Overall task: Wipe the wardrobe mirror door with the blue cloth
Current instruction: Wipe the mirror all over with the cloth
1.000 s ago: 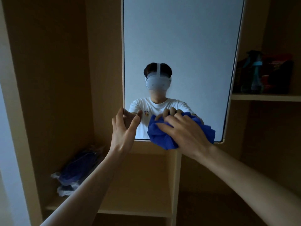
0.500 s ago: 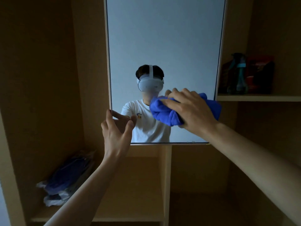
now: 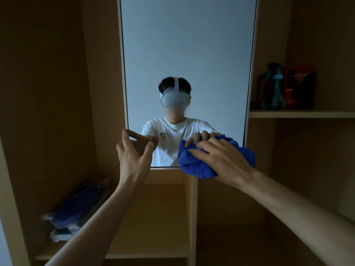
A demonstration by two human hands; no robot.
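Observation:
The tall wardrobe mirror door [image 3: 188,54] fills the upper middle of the head view, framed in pale wood. A bunched blue cloth [image 3: 194,166] sits at the mirror's bottom right corner. My right hand [image 3: 221,160] lies over it and presses it on the glass, fingers curled around the bundle. At the mirror's lower left edge is my left hand [image 3: 132,156], fingers spread, fingertips at the frame and thumb on the glass. The mirror reflects a person in a white shirt.
Open wooden wardrobe shelves surround the mirror. A shelf [image 3: 301,113] at right carries a teal spray bottle [image 3: 273,89] and a red package [image 3: 297,85]. Bagged dark blue fabric [image 3: 76,210] lies on the lower left shelf. A vertical divider [image 3: 193,217] stands below the mirror.
My right hand with the cloth went up the right side of the glass, then came back down to the bottom right corner. My left hand stayed at the lower left edge.

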